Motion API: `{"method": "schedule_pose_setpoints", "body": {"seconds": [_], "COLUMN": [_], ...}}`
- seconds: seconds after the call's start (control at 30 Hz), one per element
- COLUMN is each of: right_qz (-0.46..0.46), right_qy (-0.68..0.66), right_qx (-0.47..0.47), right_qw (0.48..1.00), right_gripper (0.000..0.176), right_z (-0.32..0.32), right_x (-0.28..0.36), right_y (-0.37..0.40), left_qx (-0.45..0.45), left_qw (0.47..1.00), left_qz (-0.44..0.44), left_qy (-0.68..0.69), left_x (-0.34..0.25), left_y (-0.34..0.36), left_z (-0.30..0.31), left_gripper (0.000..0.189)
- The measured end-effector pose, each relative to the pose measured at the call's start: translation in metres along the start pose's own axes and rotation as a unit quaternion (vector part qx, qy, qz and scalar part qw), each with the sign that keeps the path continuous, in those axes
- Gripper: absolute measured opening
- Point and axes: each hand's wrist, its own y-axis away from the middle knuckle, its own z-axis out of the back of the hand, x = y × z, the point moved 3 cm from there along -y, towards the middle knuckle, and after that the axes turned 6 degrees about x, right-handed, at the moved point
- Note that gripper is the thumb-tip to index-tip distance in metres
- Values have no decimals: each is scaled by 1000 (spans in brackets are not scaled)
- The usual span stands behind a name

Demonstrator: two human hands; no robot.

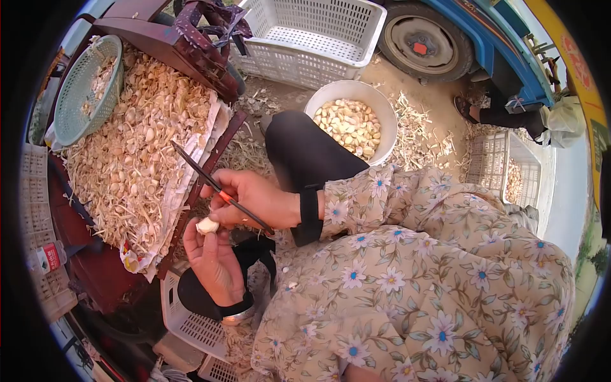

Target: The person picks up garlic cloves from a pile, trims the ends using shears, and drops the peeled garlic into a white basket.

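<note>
My left hand [213,258] is half curled, pinching a pale, creamy garlic clove [207,225] at its fingertips, just at 7 o'clock of my right hand [258,198], I'd say so the blade reaches it easily. My right hand is closed round a thin knife [203,173], tip pointing to 10 o'clock over the heap of garlic skins [127,159]. The white bucket [382,108] of peeled cloves sits at 1 o'clock, near my knee.

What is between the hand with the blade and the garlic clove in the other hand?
Nothing visible. The left hand pinches the garlic clove, and the right hand, gripping the blade, sits right beside it.
</note>
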Motion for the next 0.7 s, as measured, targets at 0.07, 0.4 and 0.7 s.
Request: {"method": "schedule_pose_setpoints", "body": {"seconds": [0.07, 0.4, 0.7], "right_qz": [42, 164, 138], "right_qy": [35, 600, 649], "right_qx": [-15, 83, 143], "right_qw": [998, 778, 734], "right_gripper": [30, 36, 37], "right_z": [-5, 12, 15], "right_x": [-8, 20, 14], "right_y": [3, 20, 29], "left_qx": [-16, -4, 27], "left_qw": [999, 959, 928], "left_qz": [-5, -30, 29], "left_qy": [44, -281, -371], "left_x": [12, -34, -32], "left_y": [3, 12, 17], "left_z": [5, -3, -10], "left_gripper": [31, 61, 67]}}
